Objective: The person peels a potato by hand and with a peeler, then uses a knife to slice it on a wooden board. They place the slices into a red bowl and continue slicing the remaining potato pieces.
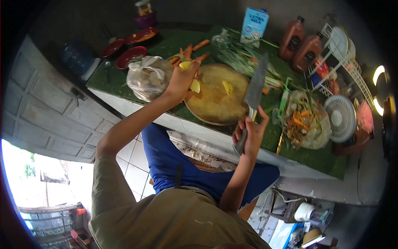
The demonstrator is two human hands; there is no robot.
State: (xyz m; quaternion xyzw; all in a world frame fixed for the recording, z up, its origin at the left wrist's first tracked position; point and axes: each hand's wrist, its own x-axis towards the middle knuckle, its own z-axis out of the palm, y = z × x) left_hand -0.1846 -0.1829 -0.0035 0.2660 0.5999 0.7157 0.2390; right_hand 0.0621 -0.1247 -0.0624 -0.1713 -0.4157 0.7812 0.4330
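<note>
My left hand (184, 79) is closed around pale yellow pieces (195, 86) at the left edge of the round wooden board (215, 106); they look like cut potato. Another yellow piece (227, 87) lies on the board, right of its middle. My right hand (252, 130) grips the handle of a large knife (257, 81) at the board's right side, with the blade pointing up and away from me. Beside my left hand sits a knotted plastic bag (148, 79). Orange carrots (187, 52) lie just behind that hand.
Green leafy stalks (236, 52) and a blue carton (254, 25) stand behind the board. To the right are a bag of peelings (304, 120), two brown bottles (292, 39), a white dish rack (336, 62) and a white basket (340, 116). Red plates (132, 57) lie back left.
</note>
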